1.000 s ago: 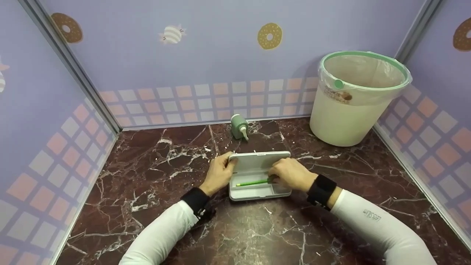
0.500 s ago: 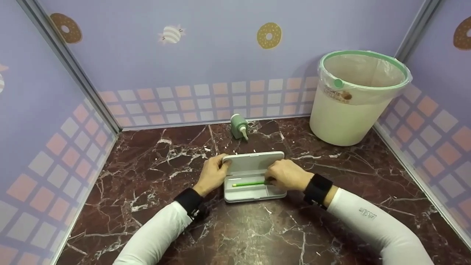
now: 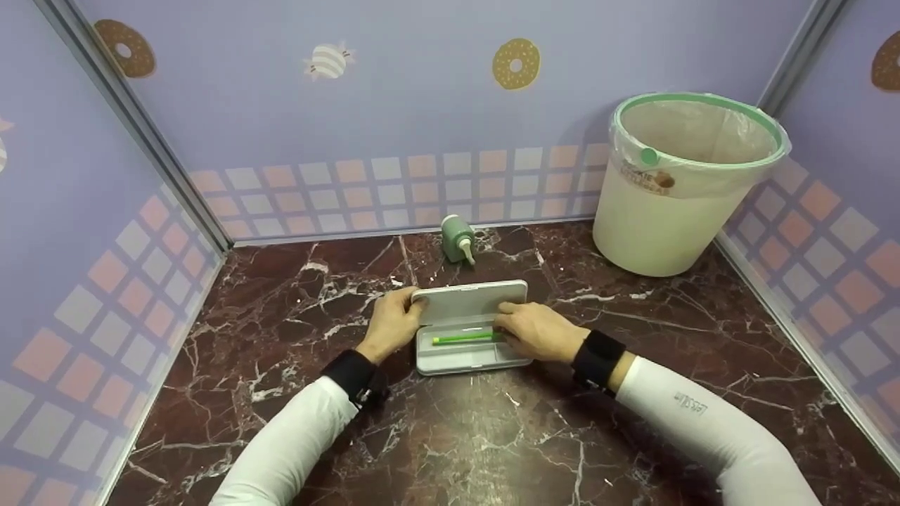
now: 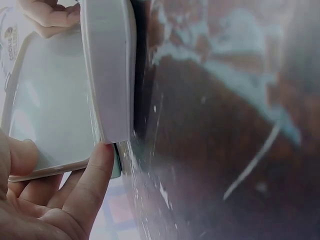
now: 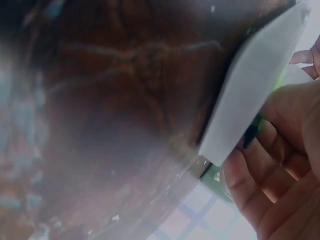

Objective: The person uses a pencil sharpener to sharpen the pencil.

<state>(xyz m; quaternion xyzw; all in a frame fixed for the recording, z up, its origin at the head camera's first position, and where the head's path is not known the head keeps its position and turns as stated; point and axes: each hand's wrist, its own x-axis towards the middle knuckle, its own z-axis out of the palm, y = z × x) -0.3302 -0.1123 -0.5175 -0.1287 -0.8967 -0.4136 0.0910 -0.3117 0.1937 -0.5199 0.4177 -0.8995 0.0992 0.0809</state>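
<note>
Case (image 3: 457, 363): pale grey-wht, solid. Pen (image 3: 458, 339): bright grn, yellowish L end; tip looks v. dk in R wrist view. Bottle (image 3: 455, 237): muted grn, whitish nozzle (image 3: 466, 249). Bin (image 3: 643, 232): cream, mint-grn rim (image 3: 703, 99), brn print, clear liner (image 3: 745, 133). Tabletop (image 3: 520, 450): dk red-brn marble patt. w/ wht veins. Walls (image 3: 422, 119): lilac, lower band of pink & lt-grey squares (image 3: 422, 166). Wall prints: brn donut (image 3: 140, 63), mustard donut w/ lt specks (image 3: 503, 74), wht/grey striped candy (image 3: 329, 61). Sleeves (image 3: 288, 439): wht, R one w/ dk lettering. Wristbands (image 3: 349, 378): blk.
</note>
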